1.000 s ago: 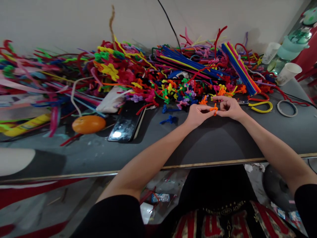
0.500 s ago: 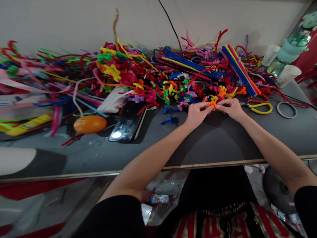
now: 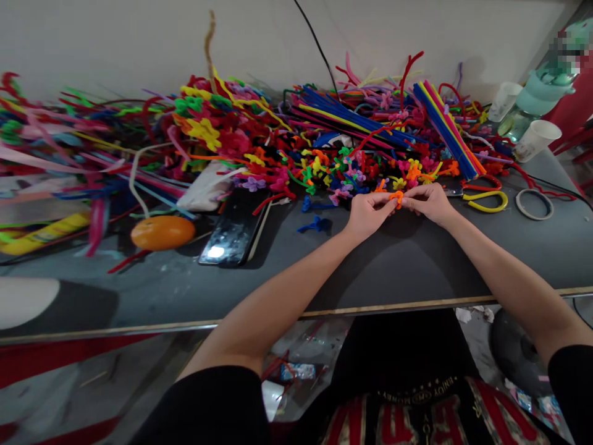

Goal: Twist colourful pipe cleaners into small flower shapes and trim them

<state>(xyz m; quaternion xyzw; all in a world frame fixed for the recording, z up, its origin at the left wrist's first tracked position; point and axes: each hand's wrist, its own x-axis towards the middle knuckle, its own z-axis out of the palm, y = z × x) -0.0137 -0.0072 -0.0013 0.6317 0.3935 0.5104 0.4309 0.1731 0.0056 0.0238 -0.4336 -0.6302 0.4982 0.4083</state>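
A small orange pipe-cleaner piece [image 3: 397,198] is pinched between both hands above the grey table [image 3: 389,272]. My left hand [image 3: 369,214] grips it from the left, fingers closed. From the right, my right hand [image 3: 430,203] holds it between thumb and fingertips. Just beyond the hands lies a heap of small coloured pipe-cleaner flowers [image 3: 345,170]. A dark blue pipe-cleaner piece [image 3: 315,225] rests on the table left of my left hand. Scissors with a yellow and a red handle [image 3: 486,201] lie right of my right hand.
Blue, yellow and pink pipe-cleaner bundles [image 3: 447,133] lie at the back. Further left are a phone [image 3: 231,232] and an orange fruit [image 3: 163,233]. A grey ring [image 3: 534,204], paper cups [image 3: 537,139] and a bottle [image 3: 532,102] stand or lie at the right.
The view has shifted slightly, so table items appear a little further left. The fingers have shifted slightly around the orange piece, which looks more compact; both hands still hold it.
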